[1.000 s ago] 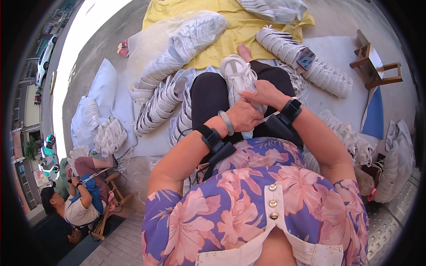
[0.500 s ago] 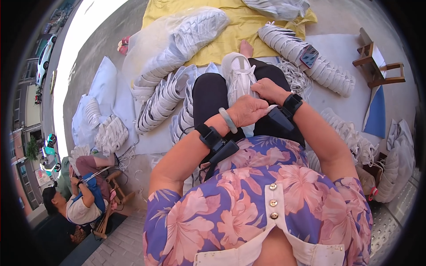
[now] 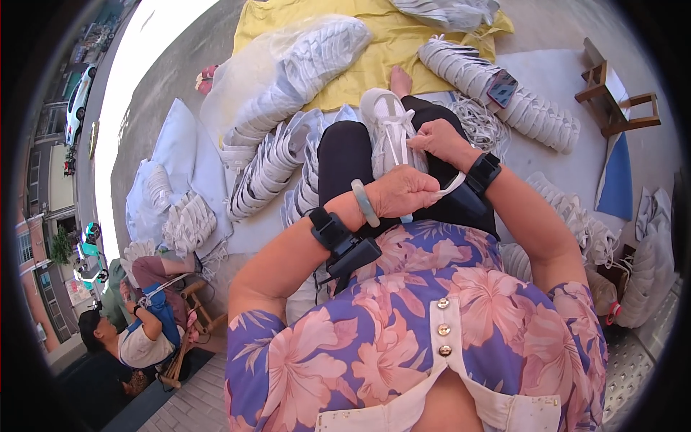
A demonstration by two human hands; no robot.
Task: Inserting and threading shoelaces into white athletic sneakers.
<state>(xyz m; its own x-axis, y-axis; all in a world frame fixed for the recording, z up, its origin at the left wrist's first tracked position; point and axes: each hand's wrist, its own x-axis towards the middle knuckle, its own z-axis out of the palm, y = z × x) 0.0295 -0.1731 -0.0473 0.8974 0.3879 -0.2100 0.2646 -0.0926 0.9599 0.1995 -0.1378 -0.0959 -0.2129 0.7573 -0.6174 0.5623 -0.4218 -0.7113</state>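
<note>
A white sneaker upper [image 3: 387,135] lies lengthwise between my thighs, its lace crossing the front. At its right edge, my right hand [image 3: 440,141] has its fingers pinched on the white lace near the eyelets. My left hand [image 3: 409,191] crosses over the near end of the upper, with the fingers closed on a white shoelace [image 3: 452,186]. That lace curves out of the left fist toward my right wrist. The left hand hides the near part of the upper.
Nested stacks of white shoe uppers [image 3: 263,173] lie left, with another stack [image 3: 536,115] bearing a phone [image 3: 502,88] at right. Loose laces [image 3: 481,126] pile beside my right knee. A wooden stool [image 3: 613,97] stands far right. A person [image 3: 147,331] sits at lower left.
My left hand has shifted slightly toward my body, and more of the lace now shows as a curve from its fingers. My right hand stays beside the upper.
</note>
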